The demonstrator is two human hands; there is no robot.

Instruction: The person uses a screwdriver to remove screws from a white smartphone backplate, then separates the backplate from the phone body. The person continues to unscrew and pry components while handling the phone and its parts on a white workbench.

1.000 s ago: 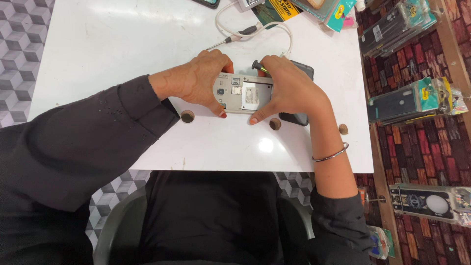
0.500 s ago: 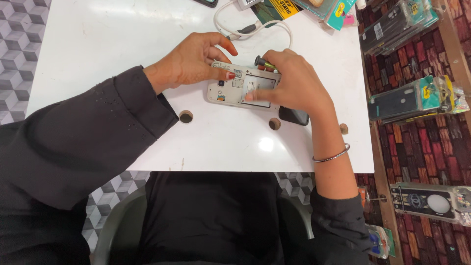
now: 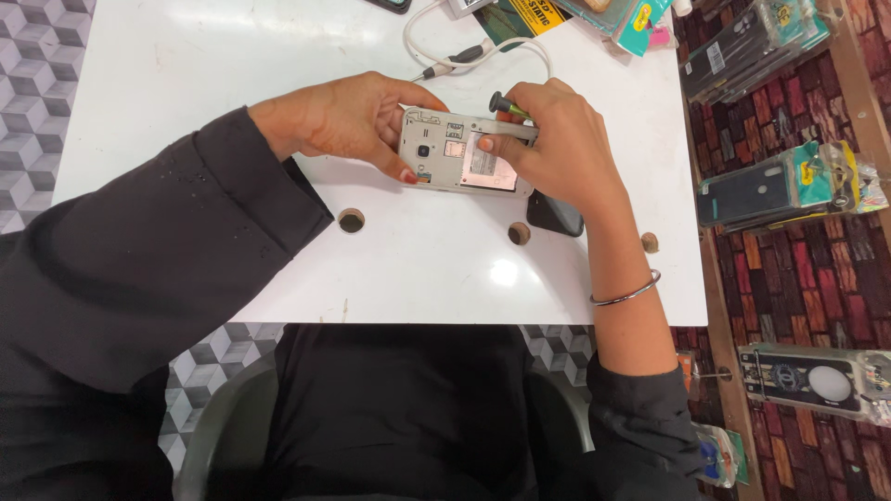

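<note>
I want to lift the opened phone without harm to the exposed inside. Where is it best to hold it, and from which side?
Hold the opened phone by its two short ends, coming from left and right. It lies flat on the white table with the open back upward, so only the rim looks safe to grip. The left hand already holds the left end; the right hand holds a small screwdriver.

Long black sleeves cover both arms — a thin silver bangle (image 3: 624, 294) circles the right wrist; fingernails painted dark red.

Bright overhead light, glare on white table (image 3: 506, 272) (sharp focus).
</note>
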